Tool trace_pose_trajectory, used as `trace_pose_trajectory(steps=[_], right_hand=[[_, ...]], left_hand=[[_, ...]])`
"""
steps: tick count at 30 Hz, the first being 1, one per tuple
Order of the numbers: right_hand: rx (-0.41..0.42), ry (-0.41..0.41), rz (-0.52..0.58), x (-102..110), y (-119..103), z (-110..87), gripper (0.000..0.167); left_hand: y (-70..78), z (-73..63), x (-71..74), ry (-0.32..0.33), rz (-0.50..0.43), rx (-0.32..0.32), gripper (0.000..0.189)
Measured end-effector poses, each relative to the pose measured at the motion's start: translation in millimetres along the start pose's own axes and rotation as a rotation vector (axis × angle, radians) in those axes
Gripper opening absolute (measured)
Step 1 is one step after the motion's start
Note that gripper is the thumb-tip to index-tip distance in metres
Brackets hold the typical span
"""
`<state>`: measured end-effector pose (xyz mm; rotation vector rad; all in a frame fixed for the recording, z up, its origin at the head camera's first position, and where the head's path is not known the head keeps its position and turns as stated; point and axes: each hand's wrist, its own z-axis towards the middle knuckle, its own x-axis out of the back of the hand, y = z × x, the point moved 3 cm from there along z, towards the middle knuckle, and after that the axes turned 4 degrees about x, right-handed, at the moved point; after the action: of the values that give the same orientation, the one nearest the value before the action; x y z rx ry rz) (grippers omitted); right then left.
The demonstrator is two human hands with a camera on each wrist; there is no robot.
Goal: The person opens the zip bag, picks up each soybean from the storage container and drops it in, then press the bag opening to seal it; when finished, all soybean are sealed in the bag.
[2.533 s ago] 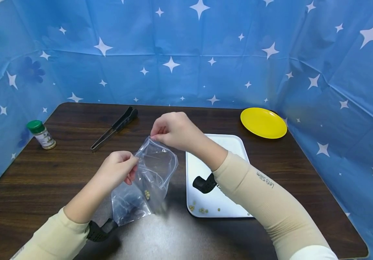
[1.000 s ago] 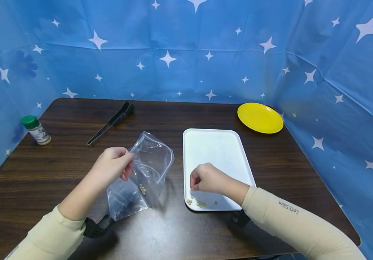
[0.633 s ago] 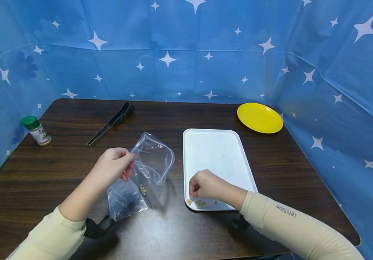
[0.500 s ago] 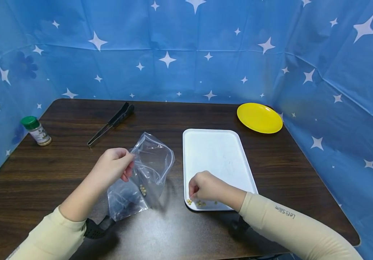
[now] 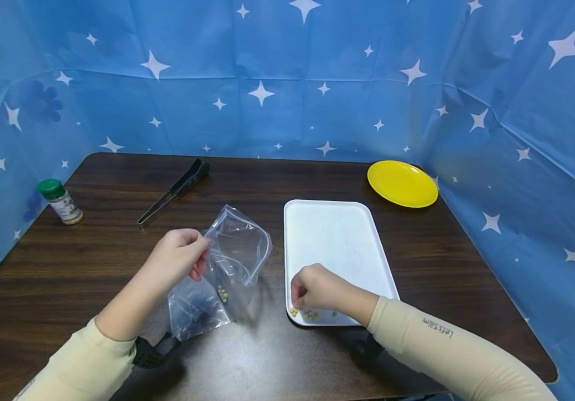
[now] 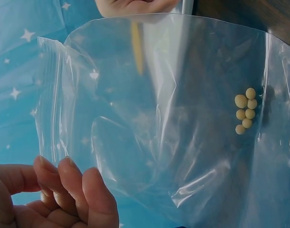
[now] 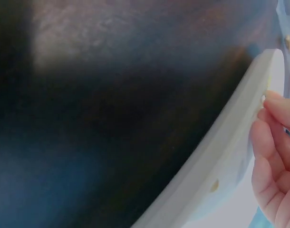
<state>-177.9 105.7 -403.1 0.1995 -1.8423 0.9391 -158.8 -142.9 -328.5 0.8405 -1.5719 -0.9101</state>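
My left hand (image 5: 179,253) pinches the rim of a clear zip bag (image 5: 239,242), which stands with its mouth open. Several pale yellow soybeans (image 6: 247,109) lie inside the bag. Over the near left corner of the white tray (image 5: 334,234), my right hand (image 5: 317,287) has thumb and fingertips drawn together at a soybean, mostly hidden by them. A small pale spot shows at those fingertips in the right wrist view. Close to them, several loose soybeans (image 5: 311,315) lie along the tray's near edge.
Black-handled tongs (image 5: 174,190) lie at the back left of the dark wooden table (image 5: 247,367). A green-capped seasoning jar (image 5: 60,201) stands by the left edge. The yellow plate (image 5: 402,184) is at the back right. Blue star-patterned cloth (image 5: 287,72) surrounds the table.
My right hand has let go of the bag's rim, moved right and down to the tray, and settled over one soybean. The left hand keeps holding the bag, nearly still.
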Motion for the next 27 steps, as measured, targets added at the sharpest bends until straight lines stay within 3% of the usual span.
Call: trace_pose_trajectory(steps=[7, 13, 20, 27], right_hand=[[-0.006, 0.023, 0.005, 3.3, 0.0, -4.7, 0.018], [-0.041, 0.068, 0.024, 12.7, 1.8, -12.5, 0.018], [-0.010, -0.004, 0.063, -1.3, -0.8, -18.9, 0.018], [0.073, 0.011, 0.004, -6.6, -5.0, -19.8, 0.019]], left_hand=[[-0.8, -0.9, 0.3, 0.007, 0.013, 0.026, 0.028], [0.6, -0.8, 3.3, 0.001, 0.002, -0.003, 0.028], [0.1, -3.4, 3.2, -0.002, -0.008, -0.004, 0.027], [-2.3, -1.5, 2.6, -0.004, -0.004, 0.002, 0.028]])
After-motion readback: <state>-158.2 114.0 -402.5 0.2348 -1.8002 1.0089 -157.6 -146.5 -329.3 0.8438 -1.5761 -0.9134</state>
